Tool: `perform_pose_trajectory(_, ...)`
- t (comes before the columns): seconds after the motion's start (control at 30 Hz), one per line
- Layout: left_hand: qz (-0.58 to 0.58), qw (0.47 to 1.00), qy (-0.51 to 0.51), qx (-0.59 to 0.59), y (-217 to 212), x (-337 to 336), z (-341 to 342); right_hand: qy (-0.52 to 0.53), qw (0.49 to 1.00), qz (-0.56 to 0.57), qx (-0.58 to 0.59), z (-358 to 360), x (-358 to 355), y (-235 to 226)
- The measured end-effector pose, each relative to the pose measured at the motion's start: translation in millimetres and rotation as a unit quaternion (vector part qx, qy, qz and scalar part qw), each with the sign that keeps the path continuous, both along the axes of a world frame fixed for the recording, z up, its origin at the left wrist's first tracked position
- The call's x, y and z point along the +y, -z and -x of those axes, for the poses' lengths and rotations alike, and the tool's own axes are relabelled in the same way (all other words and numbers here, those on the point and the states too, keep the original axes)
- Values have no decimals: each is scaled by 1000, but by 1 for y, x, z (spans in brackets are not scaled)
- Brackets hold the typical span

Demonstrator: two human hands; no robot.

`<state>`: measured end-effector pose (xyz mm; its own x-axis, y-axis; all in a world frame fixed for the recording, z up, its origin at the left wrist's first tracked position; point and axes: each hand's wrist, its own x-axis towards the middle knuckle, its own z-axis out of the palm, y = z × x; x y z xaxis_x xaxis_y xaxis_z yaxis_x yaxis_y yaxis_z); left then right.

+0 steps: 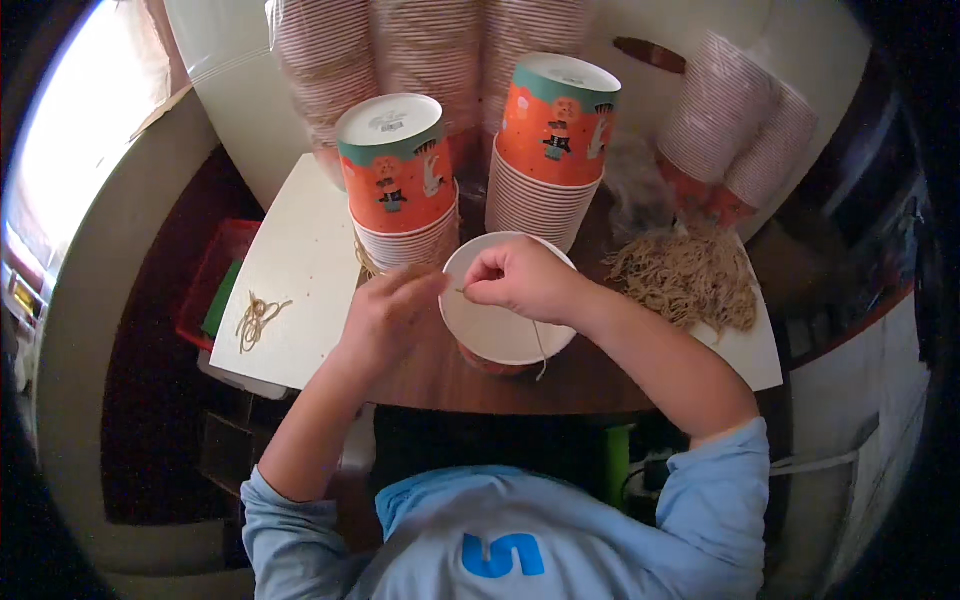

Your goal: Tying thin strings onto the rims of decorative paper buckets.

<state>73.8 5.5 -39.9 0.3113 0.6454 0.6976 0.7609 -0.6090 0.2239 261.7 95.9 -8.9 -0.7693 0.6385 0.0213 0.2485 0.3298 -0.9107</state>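
Observation:
An open-topped paper bucket [497, 335] with a white inside and orange outside stands at the table's front. Over its mouth my right hand [525, 278] pinches a thin tan cord [540, 340], one end of which hangs over the near rim. A short bit of the cord pokes out at my right fingertips. My left hand [395, 310] is at the bucket's left rim, its fingers stretched toward the right hand and a little blurred. I see nothing held in it, though its fingertips' undersides are hidden.
Two stacks of upside-down orange buckets, a left stack [395, 190] and a right stack [560, 120], stand behind. A heap of tan cords [690, 280] lies at right, a small cord bundle [260, 320] at left. Wrapped bucket stacks [425, 60] line the back. A red crate [215, 270] sits beside the table.

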Motion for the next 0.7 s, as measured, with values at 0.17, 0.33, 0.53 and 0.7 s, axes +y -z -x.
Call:
perform_pose_trajectory(0.17, 171, 960, -89, -203, 30, 11, 16, 27, 998, -38, -36, 8, 18, 26)
perform_pose_trajectory(0.33, 213, 951, -77, -211, 34, 15, 14, 21, 997, -58, -54, 16, 19, 30)
perform_pose_trajectory(0.53, 252, 939, -76, -222, 29, 15, 9, 11, 988, -111, -104, 18, 20, 29)
perform_pose_trajectory(0.7, 262, 937, -77, -217, 26, 14, 9, 31, 993, -49, -106, 19, 15, 19)
